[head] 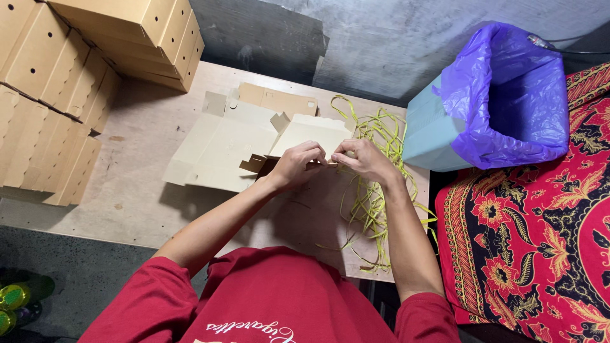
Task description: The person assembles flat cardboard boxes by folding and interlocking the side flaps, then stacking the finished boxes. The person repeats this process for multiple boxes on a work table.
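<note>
Head view, looking down on a wooden surface. Both hands meet above its middle, fingertips together, on a half-folded box of pale cardboard. The left hand pinches a small flap at the box's near edge; the right hand pinches the same edge just beside it, thumb and forefinger closed. Whether a strip also lies between the right fingers cannot be told, since the knuckles hide the contact.

The box rests on a flat blank, die-cut and unfolded. Thin card of this kind is probably light and stiff along its panels, weak at the creases, and easily dented; it is best taken at the flaps or along a fold, not by the middle of a panel.

Yellow-green strips lie tangled under and beyond the right hand. Stacked boxes stand at the far left. A bin lined with a purple bag stands at the right, beside a red patterned cloth.
</note>
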